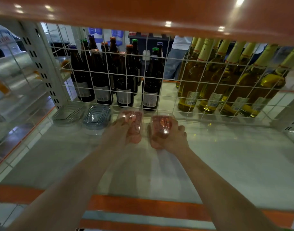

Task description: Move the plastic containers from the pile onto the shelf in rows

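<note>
two pink containers going to the back of the shelf (226, 155), mid-frame.
left hand (124, 130) grips one pink container (133, 120), right hand (168, 137) the other pink container (161, 125), beside the bluish stacks (96, 116). pushed too far, they could knock the wire grid (168, 97) fronting the bottles (101, 77). white shelf, orange edging.
</note>
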